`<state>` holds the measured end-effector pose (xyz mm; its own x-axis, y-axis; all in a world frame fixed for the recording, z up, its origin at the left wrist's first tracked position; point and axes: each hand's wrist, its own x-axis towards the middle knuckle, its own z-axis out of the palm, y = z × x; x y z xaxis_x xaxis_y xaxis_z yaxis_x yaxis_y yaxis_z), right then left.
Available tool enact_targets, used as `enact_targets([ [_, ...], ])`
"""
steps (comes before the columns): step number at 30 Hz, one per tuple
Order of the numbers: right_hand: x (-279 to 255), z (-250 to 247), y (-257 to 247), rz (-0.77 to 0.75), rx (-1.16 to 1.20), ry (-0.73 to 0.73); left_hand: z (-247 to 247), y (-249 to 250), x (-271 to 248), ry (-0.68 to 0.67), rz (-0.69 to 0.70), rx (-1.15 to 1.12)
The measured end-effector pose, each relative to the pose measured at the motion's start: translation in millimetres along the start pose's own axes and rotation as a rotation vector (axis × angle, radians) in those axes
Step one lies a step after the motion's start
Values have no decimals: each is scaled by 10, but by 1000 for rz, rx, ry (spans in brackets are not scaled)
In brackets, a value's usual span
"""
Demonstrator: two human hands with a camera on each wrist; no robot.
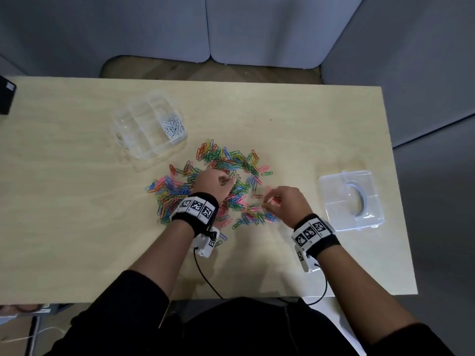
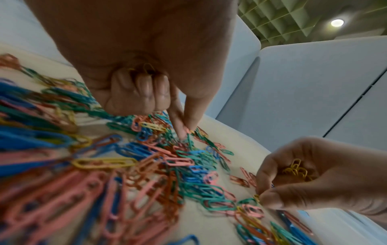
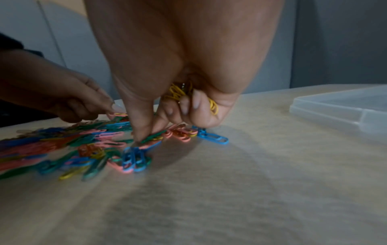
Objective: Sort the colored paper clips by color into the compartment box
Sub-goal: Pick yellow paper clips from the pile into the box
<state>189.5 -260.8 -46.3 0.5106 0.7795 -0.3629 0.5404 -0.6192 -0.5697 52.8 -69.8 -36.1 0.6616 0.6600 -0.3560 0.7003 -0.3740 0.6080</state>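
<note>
A pile of coloured paper clips (image 1: 223, 186) lies spread on the table's middle. The clear compartment box (image 1: 144, 140) stands at the back left, with white clips (image 1: 172, 126) in one compartment. My left hand (image 1: 216, 183) is down in the pile; its curled fingers hold yellow clips (image 2: 147, 68) in the palm, and its thumb and forefinger tips (image 2: 184, 131) pinch at the clips. My right hand (image 1: 282, 201) is at the pile's right edge. It holds several yellow clips (image 3: 178, 93) in its curled fingers while thumb and forefinger (image 3: 142, 132) press among the clips.
The box's clear lid (image 1: 352, 199) lies flat at the right, close to my right hand. A dark object (image 1: 6, 98) sits at the far left edge. Grey partition panels stand behind the table. Bare wood (image 1: 77, 214) lies at the left and front.
</note>
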Motion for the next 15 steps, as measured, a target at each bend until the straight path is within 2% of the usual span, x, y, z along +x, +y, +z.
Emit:
enact_targets([
  [4, 35, 18, -29, -7, -92, -30, -139, -99, -10, -30, -12, 37],
  [7, 30, -24, -18, -20, -22, -40, -183, -144, 42, -33, -24, 19],
  [10, 36, -114, 15, 39, 287, 32, -214, -113, 98, -19, -21, -24],
  [13, 65, -197, 10, 164, 628, 19, -235, -159, 112, -168, 11, -62],
  [15, 100, -238, -5, 226, 780, -1, -242, -210, 91, -260, 50, -8],
])
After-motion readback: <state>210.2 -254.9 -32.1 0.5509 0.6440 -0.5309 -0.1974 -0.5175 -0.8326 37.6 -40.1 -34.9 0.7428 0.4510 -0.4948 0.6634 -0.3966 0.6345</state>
